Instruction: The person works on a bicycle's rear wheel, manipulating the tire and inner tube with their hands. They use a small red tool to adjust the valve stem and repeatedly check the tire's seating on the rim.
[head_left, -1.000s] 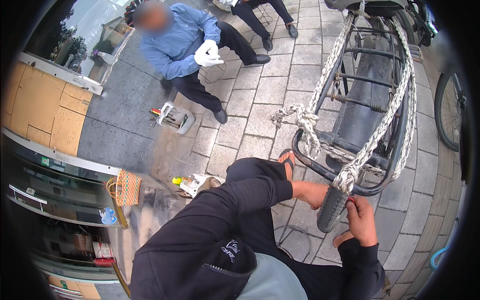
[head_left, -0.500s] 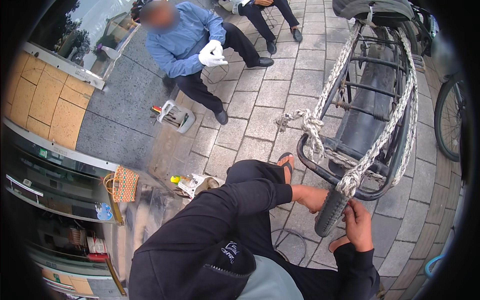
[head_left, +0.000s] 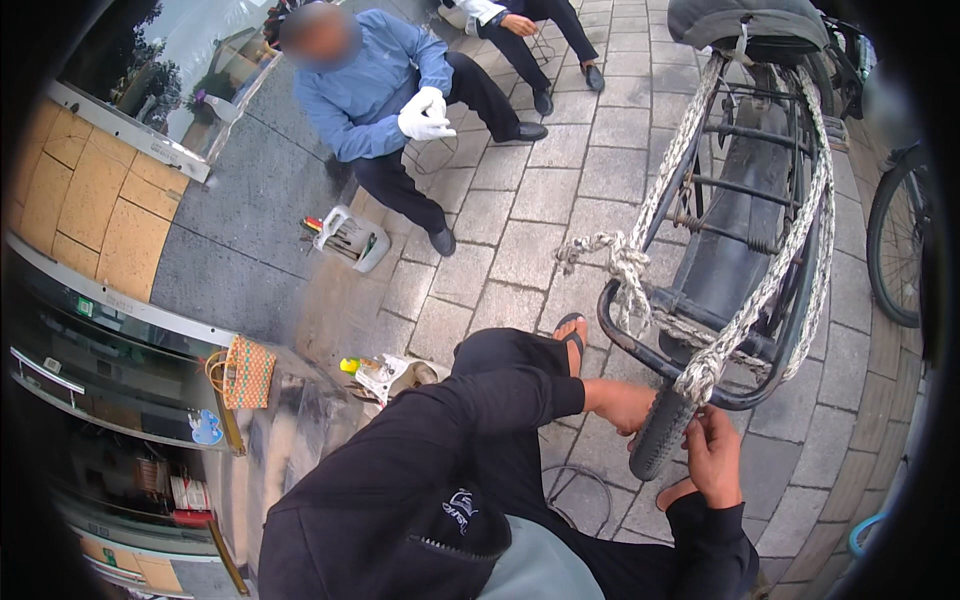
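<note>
I read this as the hands-on stage of work at the black knobbly bicycle tyre, which stands upright on the grey paving just past my knees, under a dark metal rear rack lashed with pale braided rope. My left hand has its grip pressed on the tyre's near side, though whether it closes round it I cannot tell, and my right hand has fingers curled at the rope knot beside it. Any next move would call for steadying the wheel before pulling.
</note>
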